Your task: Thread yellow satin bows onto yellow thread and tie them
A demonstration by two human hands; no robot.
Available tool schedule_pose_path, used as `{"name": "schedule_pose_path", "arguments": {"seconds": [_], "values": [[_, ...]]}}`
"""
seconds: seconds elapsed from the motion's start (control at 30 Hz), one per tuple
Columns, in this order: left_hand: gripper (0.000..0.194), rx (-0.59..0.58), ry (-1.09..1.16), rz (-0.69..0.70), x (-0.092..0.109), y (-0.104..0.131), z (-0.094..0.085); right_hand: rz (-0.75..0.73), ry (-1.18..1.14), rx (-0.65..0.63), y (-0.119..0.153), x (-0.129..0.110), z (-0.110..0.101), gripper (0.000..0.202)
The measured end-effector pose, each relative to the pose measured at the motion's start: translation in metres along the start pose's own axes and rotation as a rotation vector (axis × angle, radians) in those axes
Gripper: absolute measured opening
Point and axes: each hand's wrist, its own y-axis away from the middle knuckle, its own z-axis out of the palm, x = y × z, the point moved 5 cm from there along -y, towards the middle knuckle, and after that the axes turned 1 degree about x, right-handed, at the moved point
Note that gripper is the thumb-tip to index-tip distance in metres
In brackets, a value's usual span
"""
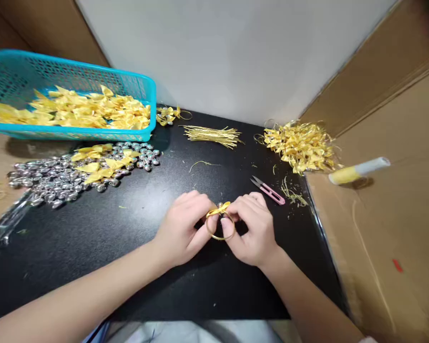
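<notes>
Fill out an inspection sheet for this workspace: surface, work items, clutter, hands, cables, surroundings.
Surface: glossy black tabletop, light glare toward the left.
Work items: yellow ribbon bow with round gold ring, in hand; turquoise plastic mesh basket holding yellow ribbon pieces; shiny silver beads, spread below the basket; straight gold strands, bundled; heaped yellow ribbon bows, far right.
Clutter: pink-handled snips beside thin gold offcuts.
Left hand: fingers at the bow's left side.
Right hand: fingers at its right.
Cables: nothing seen.
Surroundings: pale wall behind; brown cardboard right, bearing a white-and-yellow cylinder.
</notes>
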Motion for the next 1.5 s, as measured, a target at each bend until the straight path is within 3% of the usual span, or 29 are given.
{"name": "schedule_pose_path", "arguments": {"seconds": [0.17,0.4,0.53,0.67,0.77,1.13,1.27,1.33,1.5], "values": [[0.023,-0.008,-0.007,-0.006,0.002,-0.004,-0.003,0.02,-0.016,-0.013,-0.002,0.003,0.001,0.021],[0.026,-0.005,0.151,-0.096,0.001,-0.006,-0.002,0.077,-0.112,-0.001,-0.004,0.005,0.0,0.026],[0.027,-0.083,0.315,-0.229,-0.006,-0.004,0.002,0.154,-0.218,-0.053,-0.004,0.009,0.001,0.026],[0.029,-0.207,0.568,-0.423,-0.012,-0.002,0.008,0.34,-0.383,-0.152,0.0,0.017,0.005,0.023],[0.03,-0.221,0.703,-0.508,-0.013,-0.002,0.01,0.425,-0.49,-0.178,0.004,0.021,0.007,0.024],[0.028,-0.216,0.777,-0.574,-0.015,-0.001,0.013,0.458,-0.583,-0.191,0.004,0.022,0.009,0.025],[0.033,-0.198,0.781,-0.624,-0.019,-0.001,0.014,0.437,-0.547,-0.101,0.004,0.023,0.003,0.007],[0.036,-0.215,0.814,-0.635,-0.019,-0.001,0.016,0.424,-0.539,-0.077,0.003,0.023,0.001,0.013],[0.04,-0.269,0.866,-0.692,-0.022,0.002,0.021,0.478,-0.741,-0.153,-0.004,0.022,0.009,0.009]]}}
